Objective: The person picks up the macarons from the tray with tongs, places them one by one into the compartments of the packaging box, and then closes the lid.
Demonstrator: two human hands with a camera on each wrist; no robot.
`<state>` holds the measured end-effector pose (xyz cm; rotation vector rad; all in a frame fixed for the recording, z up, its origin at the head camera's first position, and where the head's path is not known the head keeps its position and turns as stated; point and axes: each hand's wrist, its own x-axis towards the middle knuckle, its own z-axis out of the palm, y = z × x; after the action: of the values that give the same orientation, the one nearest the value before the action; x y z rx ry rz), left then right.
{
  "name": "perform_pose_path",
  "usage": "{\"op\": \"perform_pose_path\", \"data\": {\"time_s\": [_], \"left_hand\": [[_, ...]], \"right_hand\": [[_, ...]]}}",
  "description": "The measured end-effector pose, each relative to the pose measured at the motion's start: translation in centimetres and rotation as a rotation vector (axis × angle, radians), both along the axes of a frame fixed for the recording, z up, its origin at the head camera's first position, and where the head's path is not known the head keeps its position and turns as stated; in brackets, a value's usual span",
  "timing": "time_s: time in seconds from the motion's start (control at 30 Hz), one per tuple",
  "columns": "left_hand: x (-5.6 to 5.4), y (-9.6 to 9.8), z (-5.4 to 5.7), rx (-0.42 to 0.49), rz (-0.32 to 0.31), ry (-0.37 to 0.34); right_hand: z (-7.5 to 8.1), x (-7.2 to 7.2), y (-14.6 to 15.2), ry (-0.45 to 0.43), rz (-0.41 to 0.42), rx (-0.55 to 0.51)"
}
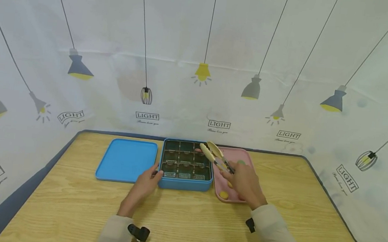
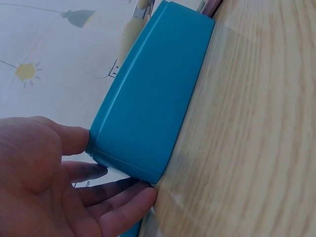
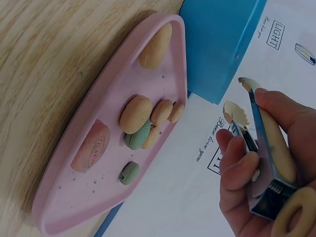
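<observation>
At its front left corner, a blue square box (image 1: pixel 185 184) is held by my left hand (image 1: pixel 147 181); the thumb touches the rim and the fingers lie along the side (image 2: pixel 148 98). Dark compartments (image 1: pixel 186 158) divide its inside. My right hand (image 1: pixel 245 181) grips tongs (image 3: pixel 274 143) with cream-coloured tips and metal arms. The tong tips hang over the back right of the box, beside a small pink thing (image 1: pixel 198 150) that is partly hidden. Beneath the right hand lies a pink tray (image 3: pixel 111 185) with several macarons, among them a yellow one (image 3: pixel 136 114), a green one (image 3: pixel 130 173) and a pink one (image 3: pixel 91 148).
Left of the box, a flat blue lid (image 1: pixel 128 159) lies on the wooden table (image 1: pixel 185 220). Box and tray stand side by side near the table's back edge. A white curtain (image 1: pixel 181 108) printed with lamps rises behind and along both sides.
</observation>
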<state>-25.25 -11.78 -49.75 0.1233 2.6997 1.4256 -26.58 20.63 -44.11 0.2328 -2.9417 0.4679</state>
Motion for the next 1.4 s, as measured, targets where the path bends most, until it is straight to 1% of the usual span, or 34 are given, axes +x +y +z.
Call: {"op": "perform_pose_path", "data": {"time_s": [0.17,0.4,0.53,0.73,0.93,1.17,1.3,1.4], "left_hand": [[0.0,0.0,0.0,-0.001,0.0,0.001],[-0.1,0.1,0.1,0.024,0.004,-0.014],[-0.1,0.0,0.1,0.029,0.001,-0.023],[-0.1,0.1,0.0,0.026,0.003,-0.043],[-0.1,0.0,0.2,0.024,0.001,-0.044],[-0.1,-0.1,0.0,0.027,0.007,-0.051],[-0.3,-0.1,-0.2,0.015,0.009,-0.041],[-0.4,0.0,-0.2,0.011,0.005,-0.039]], "right_hand": [[0.0,-0.2,0.5,0.012,-0.061,-0.012],[0.1,-0.2,1.4,-0.066,-0.122,-0.027],[-0.3,-0.4,1.9,-0.081,-0.151,-0.016],[-1.4,-0.8,2.6,-0.108,-0.162,-0.008],[-2.2,-1.2,2.5,-0.142,-0.165,0.004],[-2.4,-1.7,2.0,-0.142,-0.174,0.02],[-2.4,-1.7,2.0,-0.129,-0.155,0.015],[-2.4,-1.6,2.1,-0.135,-0.157,0.017]]}}
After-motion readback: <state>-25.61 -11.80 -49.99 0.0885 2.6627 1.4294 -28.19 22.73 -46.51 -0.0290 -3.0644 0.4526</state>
